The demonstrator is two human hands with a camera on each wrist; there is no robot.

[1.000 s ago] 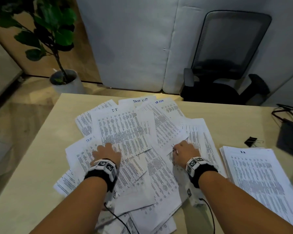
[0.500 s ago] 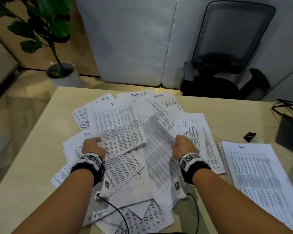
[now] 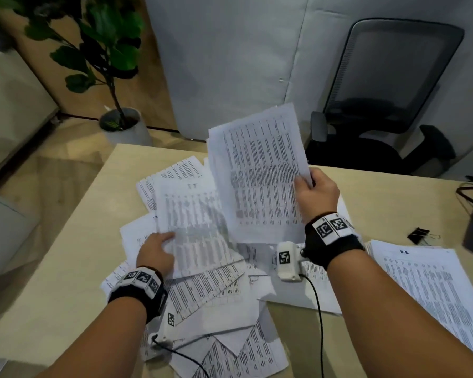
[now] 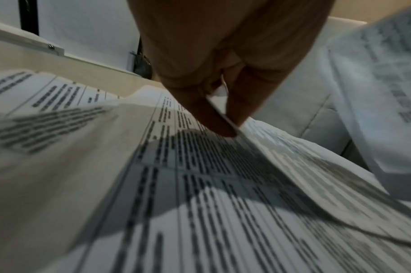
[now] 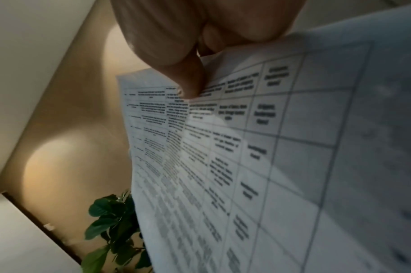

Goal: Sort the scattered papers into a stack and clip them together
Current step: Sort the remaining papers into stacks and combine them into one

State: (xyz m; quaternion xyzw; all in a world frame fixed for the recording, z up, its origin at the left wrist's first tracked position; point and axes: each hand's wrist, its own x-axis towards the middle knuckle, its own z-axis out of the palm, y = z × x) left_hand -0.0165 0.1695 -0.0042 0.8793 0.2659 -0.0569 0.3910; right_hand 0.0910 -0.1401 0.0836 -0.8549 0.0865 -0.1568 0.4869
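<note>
Head view first: the right hand [image 3: 316,193] has a few printed sheets [image 3: 260,173] lifted clear of the worktop [image 3: 52,282], gripped at their right edge and tilted up toward the camera, probably so the printing can be read before they are filed. Below them the scattered papers [image 3: 202,290] lie overlapping in a loose heap. The left hand [image 3: 155,253] is at the near-left corner of the top page [image 3: 194,227] of that heap, thumb on its face, apparently taking it up or steadying the pile. To the right a neat stack [image 3: 434,282] lies apart from the heap, most likely the destination for sorted pages. A black binder clip [image 3: 419,236] waits just beyond that stack, untouched, so clipping looks some way off.

Left wrist view: the thumb and a finger [image 4: 240,103] pinch the edge of the top page between them, raising it slightly off the sheets underneath. Motion blur smears the print.

Right wrist view: the right hand's thumb [image 5: 190,81] presses onto the printed table side of the lifted sheets while the other fingers are hidden behind, a grasp that keeps the limp paper from folding over.
</note>
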